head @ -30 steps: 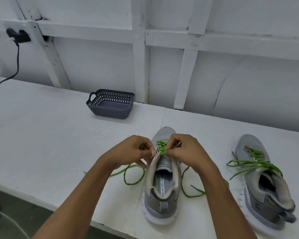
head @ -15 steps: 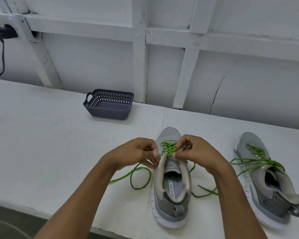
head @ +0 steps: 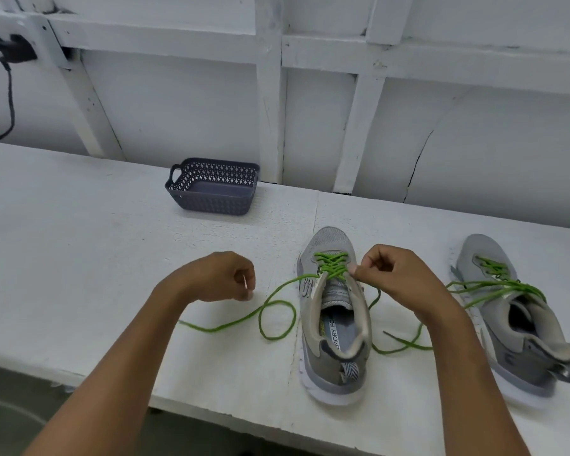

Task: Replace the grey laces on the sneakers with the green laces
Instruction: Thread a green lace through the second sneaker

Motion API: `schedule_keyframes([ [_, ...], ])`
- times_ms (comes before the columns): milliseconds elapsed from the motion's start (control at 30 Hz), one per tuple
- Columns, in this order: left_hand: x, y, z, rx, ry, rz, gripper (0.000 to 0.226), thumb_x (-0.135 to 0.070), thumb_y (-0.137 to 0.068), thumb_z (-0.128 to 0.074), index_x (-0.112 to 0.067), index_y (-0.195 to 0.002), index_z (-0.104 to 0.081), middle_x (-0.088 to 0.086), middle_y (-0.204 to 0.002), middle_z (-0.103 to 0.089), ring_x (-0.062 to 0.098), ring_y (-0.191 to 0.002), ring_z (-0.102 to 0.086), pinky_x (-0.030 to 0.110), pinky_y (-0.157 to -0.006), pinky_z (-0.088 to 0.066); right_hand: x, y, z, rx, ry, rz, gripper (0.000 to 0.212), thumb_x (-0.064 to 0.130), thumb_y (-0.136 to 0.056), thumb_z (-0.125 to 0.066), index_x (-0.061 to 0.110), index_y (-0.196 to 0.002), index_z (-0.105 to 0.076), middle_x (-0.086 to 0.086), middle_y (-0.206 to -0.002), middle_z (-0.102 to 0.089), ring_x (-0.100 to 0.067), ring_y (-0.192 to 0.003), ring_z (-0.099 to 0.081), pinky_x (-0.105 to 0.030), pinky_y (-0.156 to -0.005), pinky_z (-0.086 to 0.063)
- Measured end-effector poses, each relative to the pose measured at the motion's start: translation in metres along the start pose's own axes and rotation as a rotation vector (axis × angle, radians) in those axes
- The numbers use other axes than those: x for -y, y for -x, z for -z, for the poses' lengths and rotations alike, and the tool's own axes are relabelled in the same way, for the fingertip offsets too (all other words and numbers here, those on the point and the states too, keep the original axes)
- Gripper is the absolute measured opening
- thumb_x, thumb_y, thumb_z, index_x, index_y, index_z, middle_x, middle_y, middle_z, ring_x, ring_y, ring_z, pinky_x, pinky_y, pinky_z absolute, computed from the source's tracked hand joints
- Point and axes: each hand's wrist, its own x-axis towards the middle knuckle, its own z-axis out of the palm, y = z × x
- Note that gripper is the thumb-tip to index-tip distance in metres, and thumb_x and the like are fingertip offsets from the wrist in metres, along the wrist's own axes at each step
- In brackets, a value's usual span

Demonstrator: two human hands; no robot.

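Two bare forearms reach in from the bottom edge over a white surface (head: 79, 258). The left hand (head: 221, 278) hangs just above the surface, well apart from the shoes. Its fingers (head: 244, 284) are curled into the palm and nothing shows in their grasp.

To its right stands a grey sneaker (head: 338, 291) on a white sole, heel towards the person and toe towards the wall. The green lace (head: 331, 266) is crossed through its eyelets. The right hand (head: 395, 278) is at the shoe's right side, where thumb and forefinger pinch the lace at the top right eyelet and the other fingers are folded in.

The lace's left end runs off the shoe, makes one loop on the surface just beside the sneaker, and trails away past the left forearm. Its right end drops under the right hand and curls on the surface between the two shoes.

Further right, the second sneaker (head: 504, 343) lies angled, its heel turned towards the right edge. It carries a second green lace (head: 494, 284), whose loose strands are drawn across its opening.

Further back, near the wall, sits a dark grey perforated basket (head: 211, 189) with a loop handle. Behind it rises a white wall with timber framing (head: 267, 93). A black plug (head: 7, 47) with a hanging cable is at the wall's upper left.
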Motion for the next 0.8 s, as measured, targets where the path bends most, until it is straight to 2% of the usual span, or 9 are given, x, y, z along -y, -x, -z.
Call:
schedule_keyframes([
  [100,0.007,0.007,-0.010,0.063,-0.110,0.062,0.013,-0.031,-0.082,-0.076,-0.029,-0.089,-0.065,-0.013,-0.084,-0.059,0.008,-0.074,-0.055,0.020,-0.061,-0.041,-0.002,0.004,-0.004,-0.002,0.057,-0.009,0.023,0.036,-0.080,-0.078,0.018,-0.074,-0.065,0.004,-0.065,-0.055,-0.005,-0.057,-0.044,-0.024,-0.061,-0.040],
  [233,0.011,0.013,-0.024,0.036,-0.209,0.098,0.013,-0.032,-0.083,-0.075,-0.031,-0.085,-0.062,-0.014,-0.084,-0.055,0.009,-0.081,-0.054,0.022,-0.062,-0.039,-0.001,0.012,-0.010,-0.002,0.040,-0.010,0.024,0.036,-0.079,-0.079,0.017,-0.077,-0.065,0.002,-0.069,-0.059,-0.008,-0.062,-0.051,-0.027,-0.062,-0.045],
  [333,0.014,0.016,-0.033,-0.015,-0.229,0.066,0.017,-0.021,-0.088,-0.066,-0.030,-0.075,-0.059,-0.011,-0.083,-0.060,0.012,-0.080,-0.058,0.023,-0.062,-0.043,0.002,0.019,-0.012,-0.021,0.052,-0.004,0.022,0.034,-0.080,-0.078,0.016,-0.080,-0.065,-0.003,-0.071,-0.063,-0.009,-0.063,-0.056,-0.025,-0.057,-0.047],
  [400,0.014,0.017,-0.036,-0.097,-0.216,0.019,0.015,-0.015,-0.090,-0.057,-0.025,-0.079,-0.060,-0.008,-0.087,-0.063,0.014,-0.081,-0.058,0.028,-0.068,-0.048,0.003,0.022,-0.012,-0.036,0.054,-0.003,0.021,0.033,-0.081,-0.077,0.017,-0.080,-0.065,-0.007,-0.076,-0.066,-0.011,-0.065,-0.058,-0.023,-0.056,-0.048],
  [500,0.004,0.020,-0.032,-0.285,0.056,-0.020,0.011,-0.017,-0.098,-0.052,-0.022,-0.089,-0.056,-0.009,-0.087,-0.069,0.011,-0.078,-0.062,0.028,-0.066,-0.051,0.003,0.027,-0.012,-0.085,0.078,0.009,0.018,0.035,-0.083,-0.075,0.022,-0.078,-0.064,-0.003,-0.077,-0.066,-0.013,-0.070,-0.060,-0.027,-0.061,-0.050],
  [567,-0.012,0.024,-0.025,-0.329,0.294,-0.050,0.006,-0.019,-0.099,-0.054,-0.025,-0.097,-0.054,-0.006,-0.076,-0.073,0.008,-0.064,-0.058,0.024,-0.058,-0.046,0.006,0.029,-0.013,-0.115,0.087,0.035,0.017,0.035,-0.085,-0.073,0.024,-0.078,-0.064,0.002,-0.077,-0.066,-0.011,-0.070,-0.060,-0.028,-0.063,-0.049],
  [633,-0.031,0.029,-0.016,-0.350,0.517,-0.111,0.012,-0.013,-0.098,-0.055,-0.023,-0.104,-0.057,0.002,-0.073,-0.073,0.013,-0.055,-0.050,0.027,-0.052,-0.041,0.010,0.032,-0.012,-0.128,0.081,0.054,0.016,0.034,-0.087,-0.072,0.023,-0.079,-0.063,0.003,-0.077,-0.065,-0.010,-0.069,-0.059,-0.026,-0.063,-0.048],
  [733,-0.054,0.039,-0.001,-0.262,0.890,-0.229,0.021,0.005,-0.096,-0.046,-0.002,-0.101,-0.065,0.016,-0.087,-0.075,0.019,-0.056,-0.056,0.027,-0.052,-0.048,0.011,0.034,-0.008,-0.130,0.076,0.048,0.015,0.034,-0.088,-0.070,0.024,-0.079,-0.063,0.006,-0.076,-0.065,-0.011,-0.071,-0.060,-0.025,-0.063,-0.047],
  [800,-0.065,0.042,0.004,-0.198,0.996,-0.303,0.027,0.015,-0.090,-0.044,0.002,-0.101,-0.066,0.017,-0.097,-0.075,0.023,-0.062,-0.064,0.027,-0.056,-0.053,0.009,0.037,-0.004,-0.135,0.061,0.038,0.015,0.033,-0.088,-0.069,0.024,-0.079,-0.063,0.006,-0.074,-0.064,-0.011,-0.071,-0.059,-0.025,-0.063,-0.045],
])
